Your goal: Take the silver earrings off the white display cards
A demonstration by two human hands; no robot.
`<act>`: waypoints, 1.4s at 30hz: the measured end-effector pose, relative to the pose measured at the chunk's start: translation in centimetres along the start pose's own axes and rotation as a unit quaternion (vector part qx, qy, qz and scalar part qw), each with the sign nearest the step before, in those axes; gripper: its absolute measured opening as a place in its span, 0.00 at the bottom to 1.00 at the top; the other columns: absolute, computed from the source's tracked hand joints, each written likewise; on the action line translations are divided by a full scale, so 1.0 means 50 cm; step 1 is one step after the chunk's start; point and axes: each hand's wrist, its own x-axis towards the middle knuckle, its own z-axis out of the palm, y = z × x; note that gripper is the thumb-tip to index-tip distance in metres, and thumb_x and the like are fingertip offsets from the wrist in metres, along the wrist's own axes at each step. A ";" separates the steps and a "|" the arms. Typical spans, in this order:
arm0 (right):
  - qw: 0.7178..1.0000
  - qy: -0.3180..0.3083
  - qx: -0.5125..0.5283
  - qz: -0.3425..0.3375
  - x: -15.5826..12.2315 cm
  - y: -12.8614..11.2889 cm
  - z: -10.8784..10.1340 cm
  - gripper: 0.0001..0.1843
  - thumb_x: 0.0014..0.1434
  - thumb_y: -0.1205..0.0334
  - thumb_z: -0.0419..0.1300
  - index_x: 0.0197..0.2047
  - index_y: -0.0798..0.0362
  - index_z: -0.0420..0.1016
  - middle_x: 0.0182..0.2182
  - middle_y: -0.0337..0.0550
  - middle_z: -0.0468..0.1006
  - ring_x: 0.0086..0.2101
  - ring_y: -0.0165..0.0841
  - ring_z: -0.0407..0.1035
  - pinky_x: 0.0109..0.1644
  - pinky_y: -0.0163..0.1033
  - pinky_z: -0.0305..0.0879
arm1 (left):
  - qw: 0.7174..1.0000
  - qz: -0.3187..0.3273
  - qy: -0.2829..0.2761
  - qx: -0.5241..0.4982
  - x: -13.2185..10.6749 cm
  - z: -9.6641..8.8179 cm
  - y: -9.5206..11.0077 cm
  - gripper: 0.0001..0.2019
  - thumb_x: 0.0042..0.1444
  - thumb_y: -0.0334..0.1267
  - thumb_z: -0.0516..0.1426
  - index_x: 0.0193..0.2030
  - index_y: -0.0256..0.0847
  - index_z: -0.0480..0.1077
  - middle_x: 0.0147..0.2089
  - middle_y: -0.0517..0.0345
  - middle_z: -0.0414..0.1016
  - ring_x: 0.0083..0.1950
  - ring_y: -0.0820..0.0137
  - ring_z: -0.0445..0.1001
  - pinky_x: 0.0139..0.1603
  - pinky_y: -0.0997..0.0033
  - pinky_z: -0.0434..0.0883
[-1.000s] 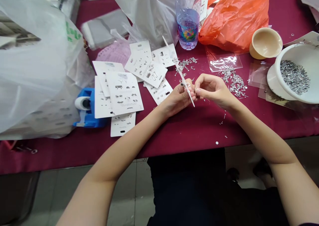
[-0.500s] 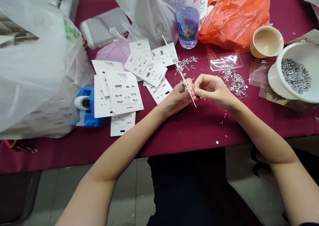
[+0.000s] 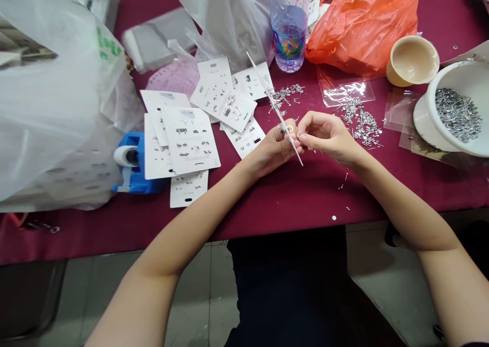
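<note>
My left hand (image 3: 275, 147) grips a white earring card (image 3: 275, 110) near its lower end, and the card stands edge-on to me with small metal earrings on it. Close against the card's right side, my right hand (image 3: 324, 135) is closed in a pinch at my left fingertips; the tiny piece between its fingers is too small to make out. Past the hands lie a small heap of silver earring pieces (image 3: 288, 93) and a larger heap of them (image 3: 361, 123). Left of the hands, several earring cards (image 3: 193, 145) overlap on the maroon cloth.
A blue tape dispenser (image 3: 132, 171) sits beside a big plastic bag (image 3: 57, 112) at left. Behind stand a water bottle (image 3: 289, 44) and a red plastic bag (image 3: 367, 31). To the right are a beige cup (image 3: 395, 74) and a white tub (image 3: 431, 120) holding metal pieces.
Both hands stay almost where they were, fingertips meeting at the card. The view has shifted very slightly; nothing has visibly been picked up or put down.
</note>
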 end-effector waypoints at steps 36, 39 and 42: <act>0.993 -0.043 -0.094 -0.052 -0.004 -0.010 -0.005 0.16 0.63 0.55 0.68 0.40 0.57 0.68 0.33 0.40 0.76 0.32 0.25 0.74 0.39 0.32 0.76 | 0.999 -0.031 0.034 0.003 -0.003 0.010 0.006 0.24 0.40 0.39 0.77 0.27 0.38 0.64 0.23 0.70 0.70 0.24 0.83 0.73 0.31 0.85 0.73; 0.993 -0.036 -0.102 -0.046 -0.006 -0.011 -0.003 0.16 0.62 0.56 0.68 0.40 0.56 0.68 0.33 0.40 0.76 0.33 0.25 0.74 0.38 0.32 0.76 | 0.999 -0.034 0.041 0.007 -0.004 0.012 0.008 0.24 0.39 0.40 0.77 0.26 0.38 0.63 0.22 0.70 0.69 0.25 0.82 0.72 0.32 0.83 0.74; 0.993 -0.034 -0.103 -0.042 -0.006 -0.010 -0.002 0.15 0.62 0.56 0.69 0.39 0.56 0.68 0.33 0.39 0.76 0.32 0.25 0.74 0.38 0.32 0.75 | 0.998 -0.044 0.049 0.010 -0.004 0.009 0.007 0.25 0.39 0.40 0.77 0.26 0.39 0.63 0.22 0.71 0.67 0.25 0.81 0.73 0.33 0.81 0.75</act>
